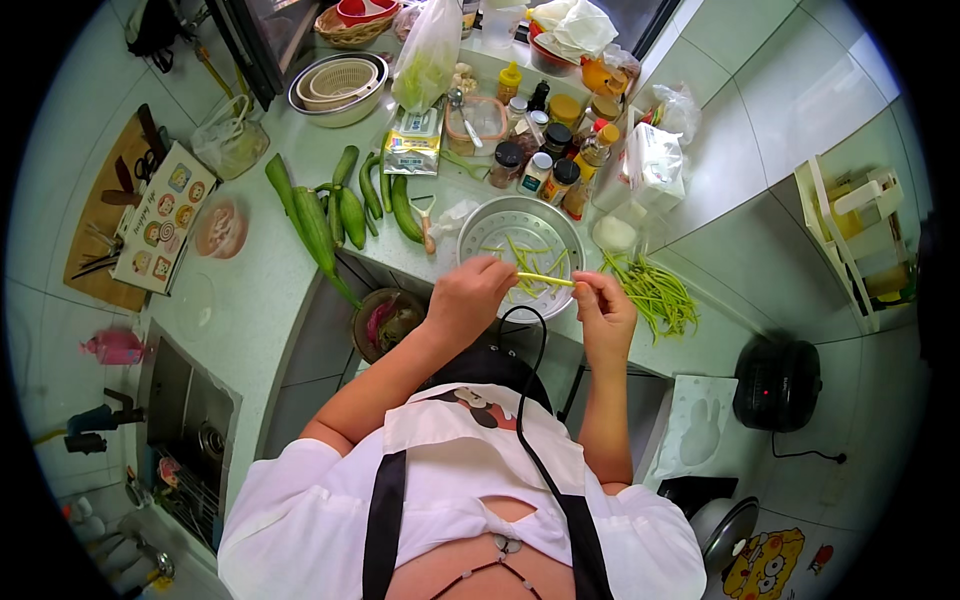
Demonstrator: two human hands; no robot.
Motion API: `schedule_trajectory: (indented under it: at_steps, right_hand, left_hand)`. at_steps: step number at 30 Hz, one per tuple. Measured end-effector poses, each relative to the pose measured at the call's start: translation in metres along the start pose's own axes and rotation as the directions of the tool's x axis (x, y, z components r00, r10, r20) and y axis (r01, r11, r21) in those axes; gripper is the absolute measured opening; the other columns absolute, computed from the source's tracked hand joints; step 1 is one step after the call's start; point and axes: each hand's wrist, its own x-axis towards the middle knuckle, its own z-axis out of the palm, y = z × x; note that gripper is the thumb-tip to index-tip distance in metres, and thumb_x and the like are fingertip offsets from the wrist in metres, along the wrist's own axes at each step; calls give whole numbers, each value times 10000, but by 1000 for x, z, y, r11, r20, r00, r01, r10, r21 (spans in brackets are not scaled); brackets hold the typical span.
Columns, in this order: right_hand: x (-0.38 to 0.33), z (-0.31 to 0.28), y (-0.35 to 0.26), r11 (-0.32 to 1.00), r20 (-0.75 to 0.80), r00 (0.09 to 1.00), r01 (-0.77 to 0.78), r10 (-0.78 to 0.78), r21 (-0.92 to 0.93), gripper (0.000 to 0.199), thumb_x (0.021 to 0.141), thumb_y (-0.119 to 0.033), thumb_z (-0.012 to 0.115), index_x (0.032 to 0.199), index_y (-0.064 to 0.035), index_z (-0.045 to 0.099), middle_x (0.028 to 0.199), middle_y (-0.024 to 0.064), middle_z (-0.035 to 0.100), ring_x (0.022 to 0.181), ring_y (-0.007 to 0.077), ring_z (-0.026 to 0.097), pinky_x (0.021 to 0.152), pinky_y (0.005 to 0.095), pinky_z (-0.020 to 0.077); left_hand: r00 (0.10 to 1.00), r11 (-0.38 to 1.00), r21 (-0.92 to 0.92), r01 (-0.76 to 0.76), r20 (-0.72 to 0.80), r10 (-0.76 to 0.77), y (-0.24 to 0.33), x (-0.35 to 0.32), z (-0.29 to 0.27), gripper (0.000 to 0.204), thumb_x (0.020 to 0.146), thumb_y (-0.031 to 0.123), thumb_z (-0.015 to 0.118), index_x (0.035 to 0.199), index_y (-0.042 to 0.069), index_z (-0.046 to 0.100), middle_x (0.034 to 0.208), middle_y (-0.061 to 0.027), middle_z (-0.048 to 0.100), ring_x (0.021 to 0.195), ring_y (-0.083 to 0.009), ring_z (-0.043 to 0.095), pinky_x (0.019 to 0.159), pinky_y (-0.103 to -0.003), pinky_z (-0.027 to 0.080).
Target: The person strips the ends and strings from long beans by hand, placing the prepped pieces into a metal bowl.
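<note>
A green bean (545,279) is stretched level between my hands. My left hand (475,295) pinches its left end and my right hand (605,312) its right end. Just beyond and below it sits a round metal pan with a perforated bottom (502,212), where several snapped bean pieces (530,250) lie scattered. On the counter beyond my right hand, a loose pile of long green beans (660,295) is spread out. A peeler with a wooden handle (428,225) lies left of the pan. My fingers hide the bean's ends.
Long green gourds (314,232) and smaller green vegetables (352,215) lie at the left. Jars and bottles (560,140) crowd behind the pan. A bin (400,296) stands below the counter edge near my left forearm. The sink (185,420) is far left, a black cooker (778,385) far right.
</note>
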Motion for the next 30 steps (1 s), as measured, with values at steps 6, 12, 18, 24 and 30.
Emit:
schedule_trajectory:
  at_steps: [6,12,18,24,30]
  right_hand:
    - [-14,11,-5,964,54,998,-3,18,-266,117,853,-106,637,923,-13,650,666,25,632,578,58,539,536,209,421]
    - [-26,32,-4,994,144,988,-48,62,-96,114,862,-118,637,887,-6,637,663,14,637,577,43,558,526,196,425]
    - [-20,26,-2,984,106,994,-5,24,-179,147,864,-146,632,878,0,633,639,38,626,573,74,591,535,216,442]
    - [-15,22,-4,968,120,988,-62,93,-243,145,870,-145,616,867,-1,632,610,27,607,557,69,579,530,220,441]
    - [-11,19,-3,981,153,982,-86,113,-177,150,877,-148,611,861,1,630,605,17,593,548,59,561,523,214,430]
  left_hand:
    - [988,998,-28,-52,-148,47,-7,1,-2,128,787,104,660,903,63,628,809,-91,628,682,-273,614,575,-333,499]
    - [957,768,-598,229,-8,-291,-8,-9,6,134,829,33,615,963,34,627,815,-107,639,635,-222,607,592,-286,480]
    - [970,877,-442,191,-49,-237,-7,-2,-3,183,819,23,610,1000,37,629,902,-103,631,728,-223,612,632,-298,491]
    - [964,974,92,-206,-152,218,-14,1,-2,285,766,24,632,1046,83,634,932,-82,636,847,-248,609,685,-334,494]
    - [977,978,110,-178,-95,188,-9,0,1,250,779,61,633,1029,70,627,866,-66,661,793,-236,640,664,-353,490]
